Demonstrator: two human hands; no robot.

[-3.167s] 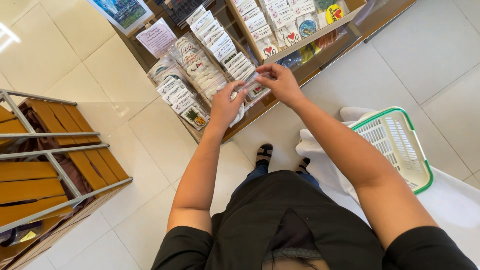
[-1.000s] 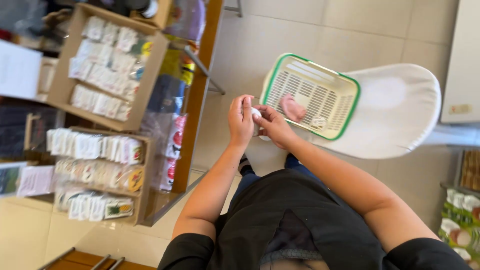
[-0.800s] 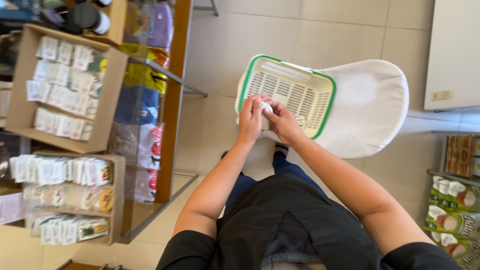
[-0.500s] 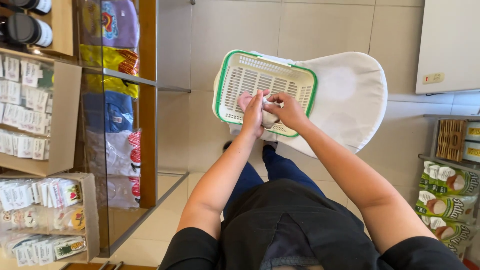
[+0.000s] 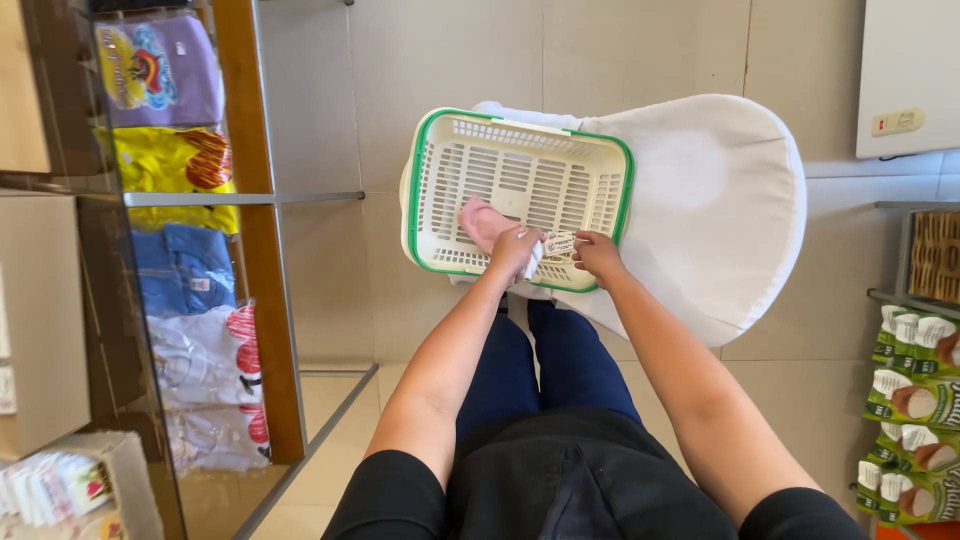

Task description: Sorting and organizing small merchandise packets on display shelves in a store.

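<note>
Both hands pinch a small white packet (image 5: 556, 243) over the near rim of the green-rimmed basket (image 5: 420, 180): left hand (image 5: 513, 252) and right hand (image 5: 598, 255) closed on its ends. The packet appears light, thin and flexible (edge grip advisable). A pink item (image 5: 482, 220) lies inside.

The scene is bright and evenly lit, with soft daylight-like light and no hard shadows. The white chair cover (image 5: 720, 200) is nearly washed out at its middle. A faint shadow falls on the tiled floor (image 5: 320, 300) beneath the basket (image 5: 420, 190). The glass cabinet (image 5: 170, 260) at the left shows dull reflections and looks darker. Focus is sharp at the centre; the edges bend slightly, and the packets (image 5: 50, 490) in the lower left corner are soft.
</note>
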